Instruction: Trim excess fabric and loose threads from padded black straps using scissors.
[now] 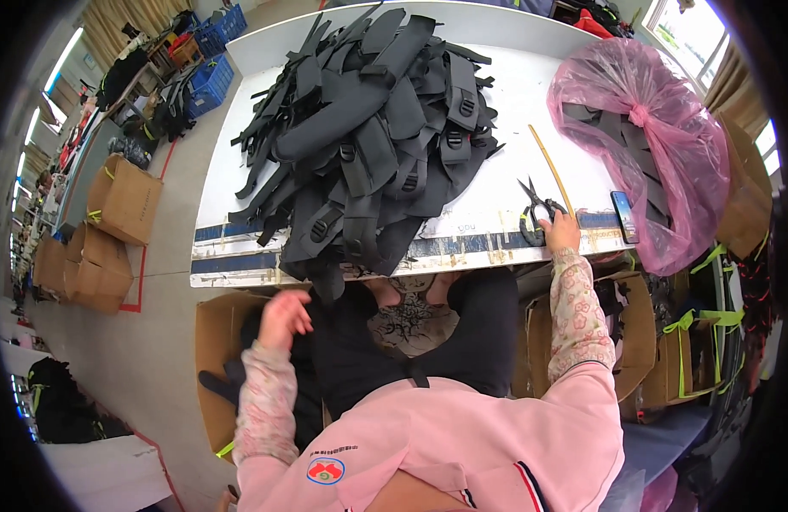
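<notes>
A large heap of black padded straps with plastic buckles (360, 128) covers the left and middle of the white table (513, 85). To its right lie black-handled scissors (538, 205), blades pointing away from me. My right hand (562, 232) has its fingers closed at the scissors' handle, at the near edge of the table. My left hand (285, 317) is off the table, in front of its edge, above a cardboard box (211, 341). Its fingers are loosely bent and a little apart, with nothing visible in them. One strap end (328, 286) hangs over the edge beside this hand.
A yellow strip like a ruler (552, 169) lies beyond the scissors. A phone (623, 217) sits right of my right hand, beside a tied pink plastic bag (641, 145) of dark pieces. More cardboard boxes (125, 198) stand on the left floor; another box (628, 341) is under the table's right side.
</notes>
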The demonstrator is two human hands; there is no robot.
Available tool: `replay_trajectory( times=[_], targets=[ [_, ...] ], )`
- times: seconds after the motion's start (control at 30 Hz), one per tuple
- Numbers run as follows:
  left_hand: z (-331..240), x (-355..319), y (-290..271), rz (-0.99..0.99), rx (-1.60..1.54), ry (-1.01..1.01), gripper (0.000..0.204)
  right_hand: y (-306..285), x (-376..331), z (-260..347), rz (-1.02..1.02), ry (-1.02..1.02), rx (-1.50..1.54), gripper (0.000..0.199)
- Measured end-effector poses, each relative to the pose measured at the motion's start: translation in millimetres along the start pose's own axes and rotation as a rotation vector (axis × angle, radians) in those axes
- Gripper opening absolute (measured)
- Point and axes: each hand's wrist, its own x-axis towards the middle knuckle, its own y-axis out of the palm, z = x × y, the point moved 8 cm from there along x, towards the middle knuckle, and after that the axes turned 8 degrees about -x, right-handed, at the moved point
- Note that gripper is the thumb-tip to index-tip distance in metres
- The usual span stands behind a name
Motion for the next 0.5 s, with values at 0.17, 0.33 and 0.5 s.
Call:
replay_trajectory(
  times=[0.17,0.33,0.5],
  targets=[
    [-152.3,84.5,-20.2,-0.213,-0.056,0.266,0.04,-8.8,7.4,25.3,0.17,0.052,0.002,0.064],
    [-150.7,171.4,11.4,-0.16,-0.07,-0.026,0.078,6.5,7.6,23.1,0.263,0.114,-0.025,0.042],
    [-137.5,215.0,25.9,-0.132,-0.456,0.039,0.049,10.2,8.7,14.6,0.208,0.169,0.118,0.032]
  ],
)
